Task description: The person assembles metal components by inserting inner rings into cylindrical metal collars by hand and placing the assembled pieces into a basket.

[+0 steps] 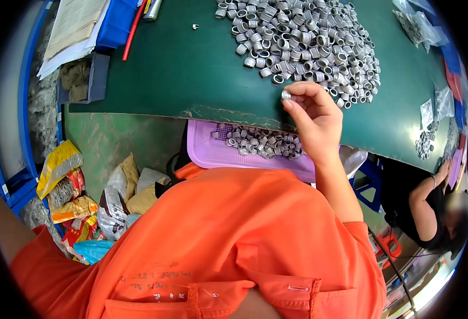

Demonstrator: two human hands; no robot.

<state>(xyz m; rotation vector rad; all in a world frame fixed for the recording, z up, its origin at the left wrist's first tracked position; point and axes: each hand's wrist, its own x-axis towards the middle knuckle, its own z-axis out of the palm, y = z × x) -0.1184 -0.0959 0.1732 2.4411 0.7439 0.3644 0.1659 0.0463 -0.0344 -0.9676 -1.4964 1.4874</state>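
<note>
My right hand (316, 114) is above the table's near edge, with thumb and fingertips pinched on a small grey metal ring (286, 95). Just beyond it, a large heap of similar ribbed metal rings (308, 45) spreads over the green table (159, 80). Below the table edge, against my orange shirt, sits a pink plastic basket (204, 149) with more metal rings (266, 142) inside. My left arm reaches out toward the left edge of the view, and its hand is out of sight.
A grey bin (98, 80) with cloth stands at the table's left end, near papers, a blue tray (118, 24) and a red stick (133, 33). Filled bags (119, 186) lie on the floor at left. Another person (425, 207) sits at right, beside clear plastic bags (445, 102).
</note>
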